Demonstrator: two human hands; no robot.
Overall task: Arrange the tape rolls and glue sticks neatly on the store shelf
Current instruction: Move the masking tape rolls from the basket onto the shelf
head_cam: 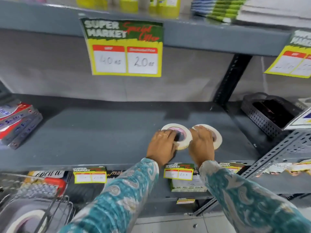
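Under my fingers: two white tape rolls lying flat on the grey shelf (101,137), side by side and almost touching.
Left hand (162,145): palm down on the left roll (183,140); fingers draped over its near rim and core, resting on it; I cannot tell whether they grip.
Right hand (202,143): palm down on the right roll (217,137); fingers spread across its top, likewise unclear whether gripping.
Beyond my fingertips: bare shelf, then the back wall; above it a yellow price card (125,47) reading 40 and 20.
Far left of my fingers: stacked red-and-grey boxes (18,123).
Far right: black perforated basket (267,115).
Below my wrists: small price tags (178,172) on the shelf edge.
Lower left: another white roll (21,219) in a wire basket (55,204).
Glue sticks: none I can identify.
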